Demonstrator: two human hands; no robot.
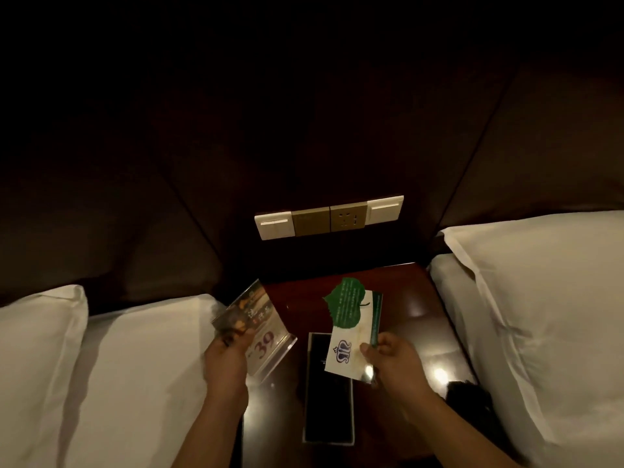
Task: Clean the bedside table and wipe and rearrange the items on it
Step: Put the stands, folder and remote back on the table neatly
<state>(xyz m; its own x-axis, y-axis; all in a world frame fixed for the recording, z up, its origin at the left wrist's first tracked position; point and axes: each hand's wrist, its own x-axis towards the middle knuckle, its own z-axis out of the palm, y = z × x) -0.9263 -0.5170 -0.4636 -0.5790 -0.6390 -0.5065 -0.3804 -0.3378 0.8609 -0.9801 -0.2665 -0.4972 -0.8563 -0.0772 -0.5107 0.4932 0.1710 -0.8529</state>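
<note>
"39" on acrylic sign stand [260, 336]

Dark padded headboard [304, 130], white pillows [540, 282]

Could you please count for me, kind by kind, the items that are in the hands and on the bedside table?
Acrylic sign stand, in the left hand: 1
Cards, in the right hand: 2 (white card, green leaf card)
Black tray, on the bedside table: 1
Dark bundle at the table's right edge, kind unclear: 1
Total: 5
</note>
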